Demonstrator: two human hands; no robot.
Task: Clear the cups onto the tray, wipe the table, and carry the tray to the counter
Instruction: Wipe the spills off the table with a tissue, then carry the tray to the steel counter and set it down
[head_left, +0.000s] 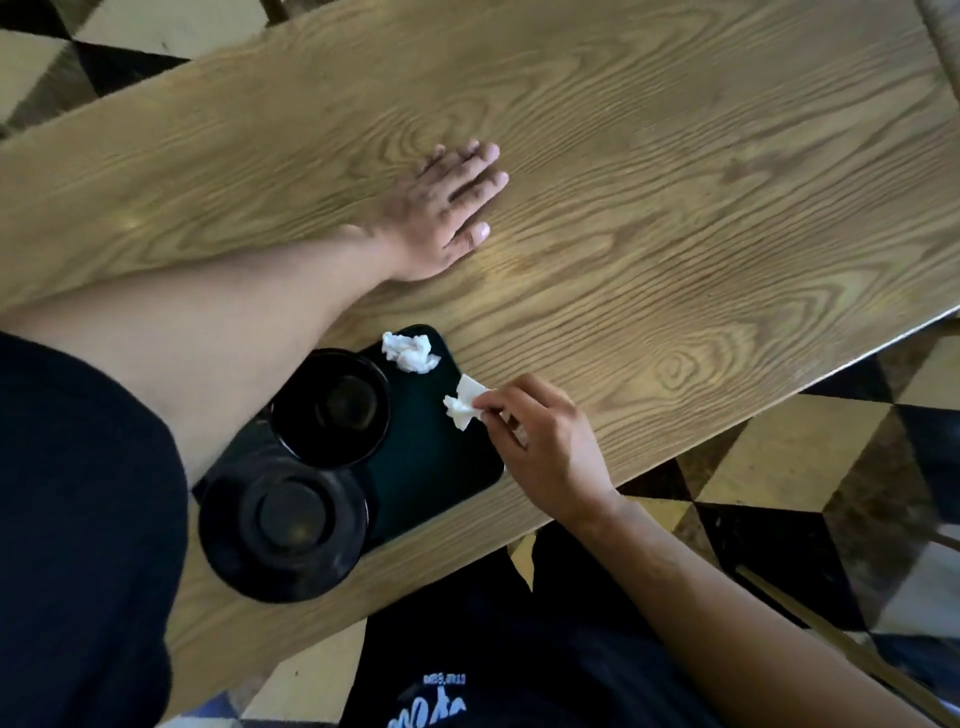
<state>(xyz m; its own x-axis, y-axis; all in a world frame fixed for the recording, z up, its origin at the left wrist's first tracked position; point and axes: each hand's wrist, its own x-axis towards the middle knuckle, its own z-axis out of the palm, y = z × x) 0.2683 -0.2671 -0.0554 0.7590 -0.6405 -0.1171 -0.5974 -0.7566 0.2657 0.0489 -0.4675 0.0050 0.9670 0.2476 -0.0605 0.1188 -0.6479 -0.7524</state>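
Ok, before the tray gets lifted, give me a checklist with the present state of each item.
1. Both black cups on the dark tray: ok.
2. Crumpled tissue on tray: ok.
3. Second tissue released: not ok, right hand pinches it over the tray.
4. Left hand free: not ok, flat on the wooden table.
5. Table wiped clean: cannot tell.
6. Tray fully on the table: cannot tell, the near cup hides its near edge.

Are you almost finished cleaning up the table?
Nearly. Both black cups already sit on the dark tray, beside a crumpled tissue. The right hand holds another tissue in its grip over the tray; the left hand lies flat on the table. Carrying the tray to the counter is left.
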